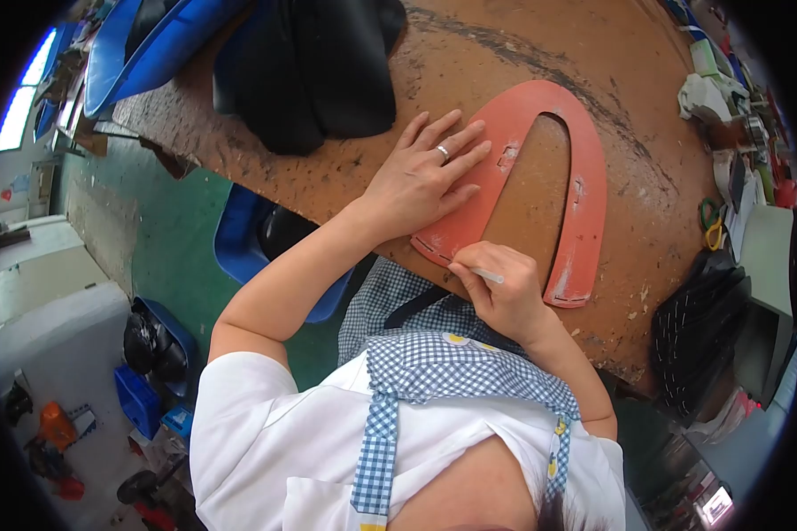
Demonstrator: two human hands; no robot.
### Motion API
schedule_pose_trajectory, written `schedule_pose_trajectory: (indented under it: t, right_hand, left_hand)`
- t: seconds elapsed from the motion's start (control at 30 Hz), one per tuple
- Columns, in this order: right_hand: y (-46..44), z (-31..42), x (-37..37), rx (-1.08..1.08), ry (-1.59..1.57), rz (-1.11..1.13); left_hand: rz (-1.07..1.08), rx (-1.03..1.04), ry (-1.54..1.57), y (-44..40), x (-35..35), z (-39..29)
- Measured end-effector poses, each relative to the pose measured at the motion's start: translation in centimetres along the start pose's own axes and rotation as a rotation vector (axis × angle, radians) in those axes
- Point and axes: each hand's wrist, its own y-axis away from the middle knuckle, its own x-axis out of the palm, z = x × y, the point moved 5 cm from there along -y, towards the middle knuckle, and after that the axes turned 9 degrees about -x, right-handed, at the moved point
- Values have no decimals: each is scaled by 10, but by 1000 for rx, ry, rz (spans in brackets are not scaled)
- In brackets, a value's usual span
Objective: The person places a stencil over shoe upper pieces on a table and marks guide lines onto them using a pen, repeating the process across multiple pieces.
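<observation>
A red U-shaped template (587, 199) with small cut slots and pale scuffs lies flat on the worn brown table. My left hand (427, 173), with a ring on one finger, rests flat on its left arm, fingers spread. Close to the lower end of that same arm, my right hand (507, 288) is closed around a slim white pen (487, 275). The pen's tip is hidden behind my fingers. Whether another sheet lies beneath the template, I cannot tell.
Black curved pieces (314, 75) lie at the table's upper left beside a blue bin (142, 53). Scissors (712, 223) and a black stitched bundle (701, 332) are along the right edge. Below the table's left edge stands another blue bin (239, 234).
</observation>
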Motion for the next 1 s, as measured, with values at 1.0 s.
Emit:
schedule_pose_trajectory:
  t: [1.0]
  right_hand:
    - [132,90,-342,518,628,-972]
  left_hand:
    - [609,131,1119,-19,-28,-176]
